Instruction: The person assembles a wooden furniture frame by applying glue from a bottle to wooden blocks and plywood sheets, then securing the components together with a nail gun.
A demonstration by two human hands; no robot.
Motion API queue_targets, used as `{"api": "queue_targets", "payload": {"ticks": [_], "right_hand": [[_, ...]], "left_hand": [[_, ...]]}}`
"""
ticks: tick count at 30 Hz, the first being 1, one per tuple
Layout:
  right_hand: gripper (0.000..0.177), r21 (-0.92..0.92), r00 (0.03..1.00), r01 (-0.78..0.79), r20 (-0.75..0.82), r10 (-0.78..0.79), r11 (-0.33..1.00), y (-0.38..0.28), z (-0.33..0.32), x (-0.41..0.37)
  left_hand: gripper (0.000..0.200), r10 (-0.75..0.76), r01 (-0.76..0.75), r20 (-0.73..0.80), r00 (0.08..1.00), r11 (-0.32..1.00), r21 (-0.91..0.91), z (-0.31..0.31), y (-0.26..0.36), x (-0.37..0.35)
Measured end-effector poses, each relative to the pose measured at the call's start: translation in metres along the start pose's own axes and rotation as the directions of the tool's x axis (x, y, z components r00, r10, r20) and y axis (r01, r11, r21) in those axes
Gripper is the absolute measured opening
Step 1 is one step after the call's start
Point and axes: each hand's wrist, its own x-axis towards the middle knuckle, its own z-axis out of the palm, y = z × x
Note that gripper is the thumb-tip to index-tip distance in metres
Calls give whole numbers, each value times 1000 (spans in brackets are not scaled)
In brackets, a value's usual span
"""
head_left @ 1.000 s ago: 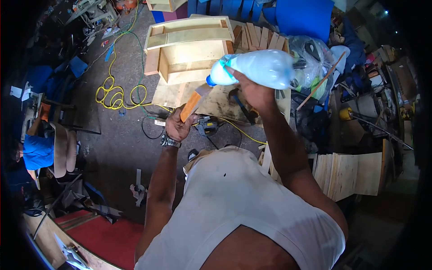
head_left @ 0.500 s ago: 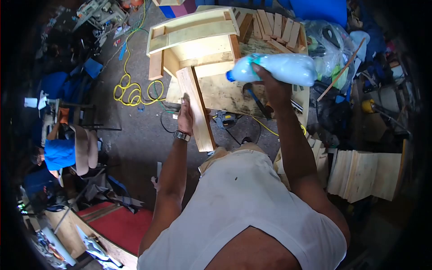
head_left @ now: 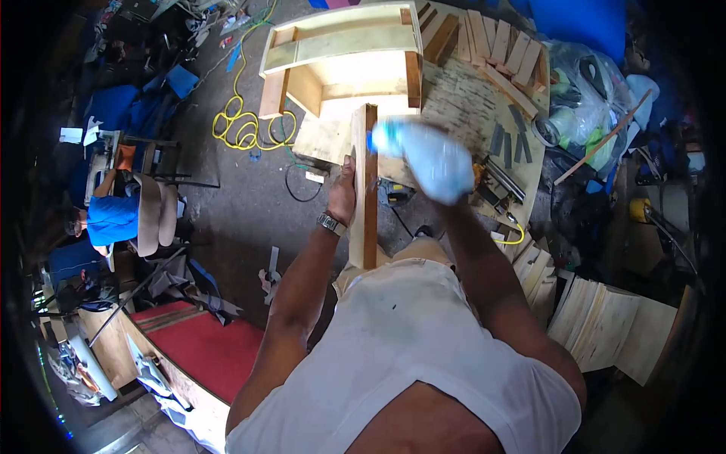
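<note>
My left hand [head_left: 342, 193], a watch at its wrist, grips a wooden board [head_left: 360, 219] along its left side. The board points away from me, with its pale face and a darker edge showing. A plastic bottle [head_left: 435, 159] of whitish content is held in my right hand [head_left: 446, 209], blurred by motion. Its blue cap end overlaps the board's upper part in this view, and its base tilts toward me. Most of my right hand's fingers are hidden behind the bottle. Beyond the board stands a wooden frame [head_left: 344, 57] with a curved top, on a worktable [head_left: 461, 102].
Wood strips [head_left: 518, 57] lie at the table's back right, near short dark pieces [head_left: 508, 144]. A yellow cable [head_left: 243, 130] coils on the floor at left. Stacked boards [head_left: 605, 321] stand at right. A person in a blue shirt [head_left: 113, 218] sits at far left.
The board has turned more upright in view, showing more of its dark edge. The bottle has swung down and left, its cap end now over the board. The view has shifted too.
</note>
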Motion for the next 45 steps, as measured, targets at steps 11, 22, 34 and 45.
{"api": "queue_targets", "payload": {"ticks": [11, 22, 34, 45], "right_hand": [[17, -315, 997, -70, -2, 73, 947, 6, 48, 25], [49, 342, 33, -904, -540, 841, 255, 91, -35, -108], [35, 417, 112, -868, -365, 924, 270, 324, -139, -107], [60, 362, 114, -930, 429, 896, -56, 236, 170, -136]], "left_hand": [[57, -130, 134, 172, 976, 991, -8, -56, -8, 5], [38, -270, 270, 0, 963, 960, -69, -144, -50, 128], [52, -8, 586, 602, 798, 237, -775, -135, -109, 268], [46, 148, 483, 610, 778, 481, -732, -133, -119, 343]]}}
